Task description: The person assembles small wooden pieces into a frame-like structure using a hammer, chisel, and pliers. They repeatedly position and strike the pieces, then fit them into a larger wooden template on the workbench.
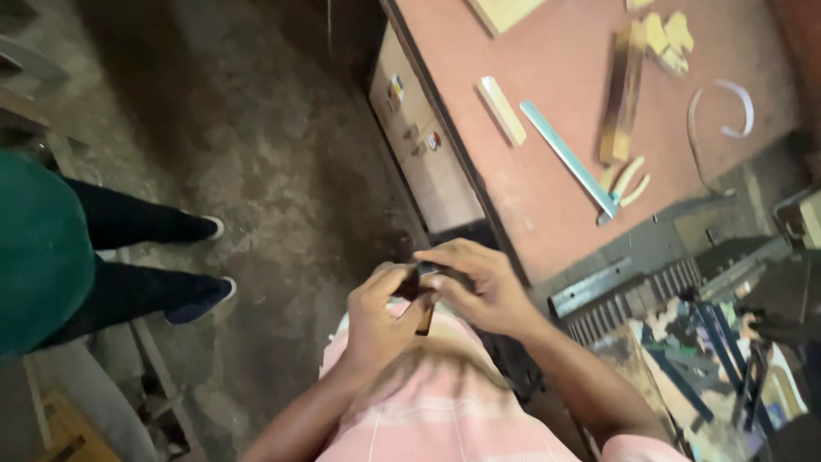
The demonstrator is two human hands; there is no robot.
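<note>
Both my hands meet in front of my chest over a pink striped shirt. My left hand (378,316) and my right hand (479,287) together grip a small dark, narrow object (424,318) that hangs down between the fingers. Its exact kind is too blurred to tell. The hands are just off the near corner of a reddish workbench (547,171).
On the bench lie a pale wood strip (503,109), a metal square ruler (571,159), a wooden block (623,94), small wood offcuts (669,36) and a curled white band (727,107). Grey metal machine parts (650,282) sit at right. Another person's legs and shoes (184,261) stand on the concrete floor at left.
</note>
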